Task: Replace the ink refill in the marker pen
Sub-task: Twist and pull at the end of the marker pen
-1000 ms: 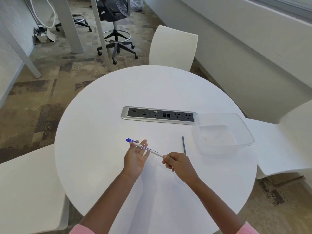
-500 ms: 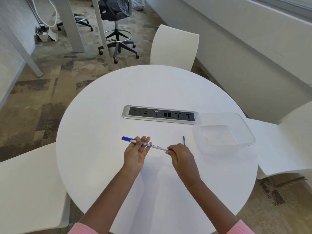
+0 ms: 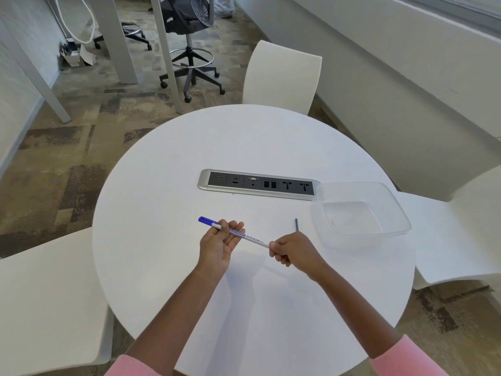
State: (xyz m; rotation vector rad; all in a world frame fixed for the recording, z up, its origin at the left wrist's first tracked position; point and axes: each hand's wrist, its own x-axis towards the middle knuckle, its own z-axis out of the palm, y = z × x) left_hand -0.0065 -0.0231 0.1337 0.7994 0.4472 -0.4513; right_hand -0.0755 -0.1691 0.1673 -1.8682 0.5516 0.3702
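marker (image 3: 245, 235): held level above desk (image 3: 168, 267), between both hands, blue cap (image 3: 206, 220) pointing left
left hand (image 3: 220, 244): palm up, fingers (image 3: 235, 231) loosely curled under barrel near cap end, cradling more than gripping
right hand (image 3: 294, 251): fingers closed in a pinch on the white tail end, end plug hidden inside the grip
refill (image 3: 296, 225): thin grey stick lying on desk just beyond right hand, near tub (image 3: 390, 226), untouched
tub: clear, looks empty, right of socket strip (image 3: 257, 184)
step: likely opening tail end to get old refill out, very early in task
how to: tighten left grip on barrel so it can't spin, twist or pull tail plug straight along axis, no bending
watch: thin barrel may flex, plug may pop off and roll, ink on fingers
next: slide old core out, keep new refill within reach
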